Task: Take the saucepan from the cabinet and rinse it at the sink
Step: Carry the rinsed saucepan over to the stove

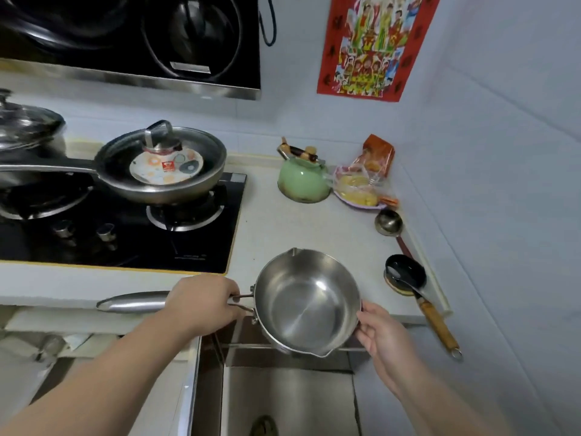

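A shiny steel saucepan (306, 302) with two pouring lips is held level above the counter's front edge, over the open cabinet (283, 388) below. It looks empty. My left hand (201, 305) grips its long steel handle close to the bowl; the handle's end sticks out to the left. My right hand (382, 338) holds the rim on the pan's right side, thumb on top. No sink is in view.
A black gas hob (132, 243) lies at the left with a frying pan (163, 166) holding a plate and lid. On the white counter (276, 228) stand a green kettle (303, 180), bagged food (364, 180), a steel ladle (389, 222) and a black spoon (405, 272). Tiled wall at right.
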